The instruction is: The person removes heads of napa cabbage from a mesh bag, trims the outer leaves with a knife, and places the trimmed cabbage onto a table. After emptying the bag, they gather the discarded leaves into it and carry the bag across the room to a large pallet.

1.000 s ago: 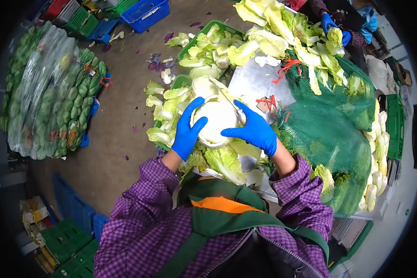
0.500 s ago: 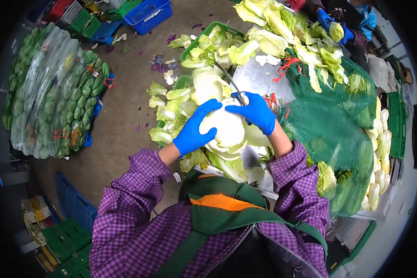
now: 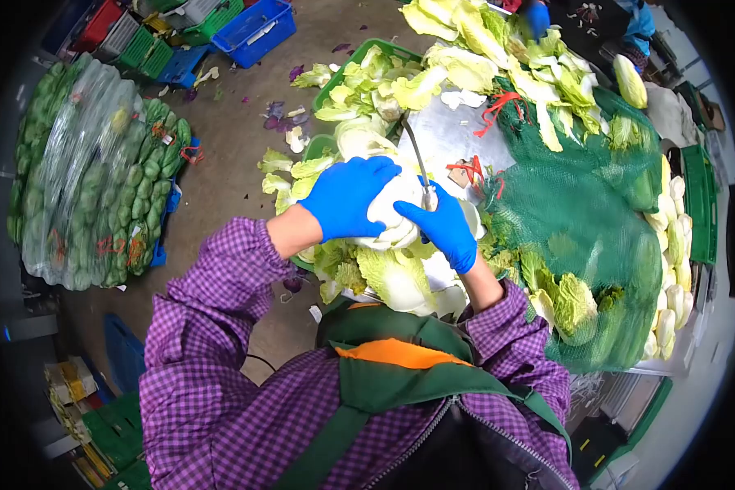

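A pale cabbage (image 3: 396,216) is between my two blue-gloved hands above the metal table (image 3: 457,131). My left hand (image 3: 353,198) lies over its left and upper side, fingers wrapped round it. In my right hand (image 3: 439,219) is the handle of a knife (image 3: 417,151), its curved blade pointing up and away from me; the thumb of that hand touches the cabbage. Loose leaves (image 3: 396,278) lie just below the cabbage, nearer my body. More leaves stick out of a green crate (image 3: 384,46) beyond my hands.
Green netting (image 3: 572,212) with red ties covers the right side. Trimmed cabbages (image 3: 670,253) stand in a row beyond it. A co-worker's blue glove (image 3: 537,18) shows at the top. Bagged greens (image 3: 98,171) are stacked at the left, and a blue crate (image 3: 253,33) sits at the upper left.
My left hand has shifted up and over the cabbage. My right hand has moved slightly down, still with the knife. The co-worker's hands have moved away from a small cabbage, which now lies at the upper right.
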The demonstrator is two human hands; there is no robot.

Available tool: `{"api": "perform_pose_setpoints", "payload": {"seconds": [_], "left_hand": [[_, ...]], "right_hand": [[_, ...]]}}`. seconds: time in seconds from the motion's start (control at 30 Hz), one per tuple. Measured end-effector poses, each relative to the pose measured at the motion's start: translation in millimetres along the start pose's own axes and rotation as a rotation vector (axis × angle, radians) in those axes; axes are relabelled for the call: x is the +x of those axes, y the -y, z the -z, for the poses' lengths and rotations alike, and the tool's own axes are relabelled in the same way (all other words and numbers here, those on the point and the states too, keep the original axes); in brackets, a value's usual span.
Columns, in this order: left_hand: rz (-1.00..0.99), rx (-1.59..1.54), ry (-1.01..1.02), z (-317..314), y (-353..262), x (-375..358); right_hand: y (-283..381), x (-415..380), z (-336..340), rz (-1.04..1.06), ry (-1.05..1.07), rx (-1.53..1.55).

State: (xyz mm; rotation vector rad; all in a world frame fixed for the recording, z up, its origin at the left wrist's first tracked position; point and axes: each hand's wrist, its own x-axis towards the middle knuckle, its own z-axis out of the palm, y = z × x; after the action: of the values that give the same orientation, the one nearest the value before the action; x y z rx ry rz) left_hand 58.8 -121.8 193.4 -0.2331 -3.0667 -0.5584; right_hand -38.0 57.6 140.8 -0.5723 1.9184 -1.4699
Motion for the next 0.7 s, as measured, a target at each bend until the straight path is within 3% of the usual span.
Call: {"api": "perform_pose_setpoints", "payload": {"seconds": [0.07, 0.13, 0.23, 0.37, 0.43, 0.57, 0.7], "left_hand": [[0.032, 0.056, 0.149, 5.0, -10.1, 14.2], [0.011, 0.111, 0.111, -7.7, -7.6, 19.5], [-0.029, 0.246, 0.026, -24.3, -7.2, 23.6], [0.0, 0.147, -0.078, -21.9, 1.0, 1.5], [0.093, 0.139, 0.017, -15.4, 6.7, -10.9], [0.126, 0.109, -0.006, -14.9, 23.9, -12.6], [0.134, -0.121, 0.052, -16.3, 50.8, -6.1]], "right_hand": [[-1.4, -2.5, 2.6, -0.073, 0.016, 0.072], [-2.0, -1.6, 4.6, -0.103, 0.048, 0.23], [-2.0, 3.1, 7.3, -0.122, -0.005, 0.227], [-26.3, -2.9, 29.5, -0.097, -0.029, 0.188], [-36.1, -3.3, 28.8, -0.11, -0.037, 0.184], [-45.7, -2.9, 8.7, -0.089, -0.038, 0.085], [-56.9, -3.1, 1.4, -0.072, -0.092, -0.052]]}}
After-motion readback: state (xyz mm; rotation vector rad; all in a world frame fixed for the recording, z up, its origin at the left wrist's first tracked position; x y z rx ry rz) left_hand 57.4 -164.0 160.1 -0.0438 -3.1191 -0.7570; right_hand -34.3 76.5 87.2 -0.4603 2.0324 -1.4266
